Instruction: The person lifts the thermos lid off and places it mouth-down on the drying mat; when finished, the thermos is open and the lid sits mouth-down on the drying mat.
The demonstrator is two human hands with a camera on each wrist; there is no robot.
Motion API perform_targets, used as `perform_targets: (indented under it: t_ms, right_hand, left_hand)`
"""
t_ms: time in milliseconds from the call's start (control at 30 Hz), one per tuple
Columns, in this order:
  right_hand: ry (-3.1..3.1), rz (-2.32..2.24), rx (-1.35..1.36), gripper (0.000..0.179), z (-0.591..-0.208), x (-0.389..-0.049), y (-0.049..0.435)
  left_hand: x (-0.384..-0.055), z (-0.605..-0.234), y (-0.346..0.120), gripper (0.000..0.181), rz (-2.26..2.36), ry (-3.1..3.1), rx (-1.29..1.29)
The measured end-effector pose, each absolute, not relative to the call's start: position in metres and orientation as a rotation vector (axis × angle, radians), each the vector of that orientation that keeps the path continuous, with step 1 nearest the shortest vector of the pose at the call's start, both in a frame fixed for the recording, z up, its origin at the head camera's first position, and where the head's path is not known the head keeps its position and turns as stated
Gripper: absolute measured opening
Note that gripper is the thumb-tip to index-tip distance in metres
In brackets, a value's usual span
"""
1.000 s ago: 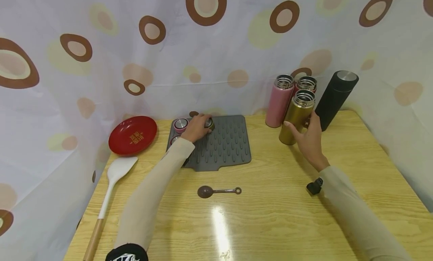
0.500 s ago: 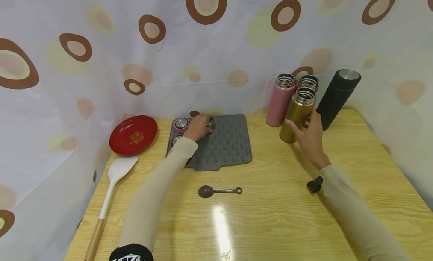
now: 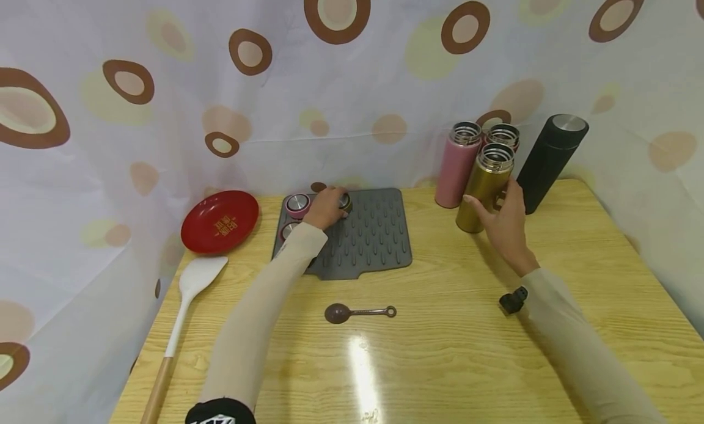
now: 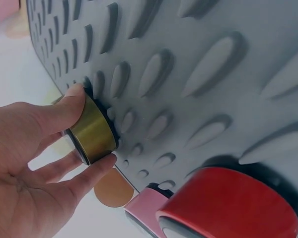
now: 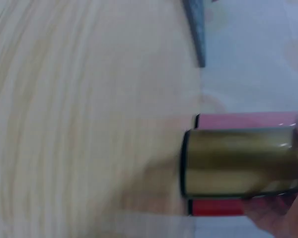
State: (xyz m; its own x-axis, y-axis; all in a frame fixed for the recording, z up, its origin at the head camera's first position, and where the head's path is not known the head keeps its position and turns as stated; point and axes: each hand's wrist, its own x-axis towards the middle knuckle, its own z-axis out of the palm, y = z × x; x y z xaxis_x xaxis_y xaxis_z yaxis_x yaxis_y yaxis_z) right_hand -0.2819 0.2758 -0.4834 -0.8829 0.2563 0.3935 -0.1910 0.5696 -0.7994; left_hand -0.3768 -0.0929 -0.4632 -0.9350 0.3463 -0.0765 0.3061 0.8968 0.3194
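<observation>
My left hand (image 3: 324, 209) pinches a gold bottle lid (image 4: 94, 131) between thumb and fingers at the back of a dark grey ridged mat (image 3: 379, 237). A pink lid (image 3: 297, 205) and a red lid (image 4: 233, 203) sit on the mat to the left of that hand. On the right, my right hand (image 3: 507, 231) grips a lidless gold thermos (image 3: 484, 189), thumb on one side and fingers round the other. Close behind it stand an open pink thermos (image 3: 456, 170) and an open red thermos (image 3: 503, 134), the red one mostly hidden.
A capped black thermos (image 3: 550, 161) stands right of the gold one. Near the front middle lies a brown spoon (image 3: 360, 313). At the left are a red plate (image 3: 220, 222) and a white spatula (image 3: 192, 283) with a wooden handle. A patterned curtain (image 3: 357, 100) backs the table.
The head view has shifted slightly. Both hands keep their holds on the gold lid and the gold thermos, with hardly any movement.
</observation>
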Motion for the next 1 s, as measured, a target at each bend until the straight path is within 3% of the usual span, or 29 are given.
perform_targets:
  t_ms: [233,533,767,900,1000]
  right_hand:
    - [-2.392,1.378,-0.056,0.098,-0.479,-0.275,0.279]
    - [-1.992,1.341,0.064,0.058,-0.449,-0.27,0.295]
    - [-1.93,1.212,-0.085,0.04,-0.451,-0.284,0.332]
    - [-1.968,1.16,-0.196,0.045,-0.449,-0.288,0.351]
    - [-2.059,1.162,-0.31,0.06,-0.449,-0.292,0.362]
  left_hand:
    - [-0.375,-0.465,-0.095,0.061,0.462,2.93,0.489]
    - [-0.375,-0.466,-0.096,0.061,0.468,2.948,0.507]
    - [-0.375,-0.467,-0.092,0.061,0.419,2.95,0.5]
    - [-0.375,-0.465,-0.088,0.06,0.371,2.973,0.497]
    - [-0.376,-0.464,-0.087,0.06,0.334,2.995,0.501]
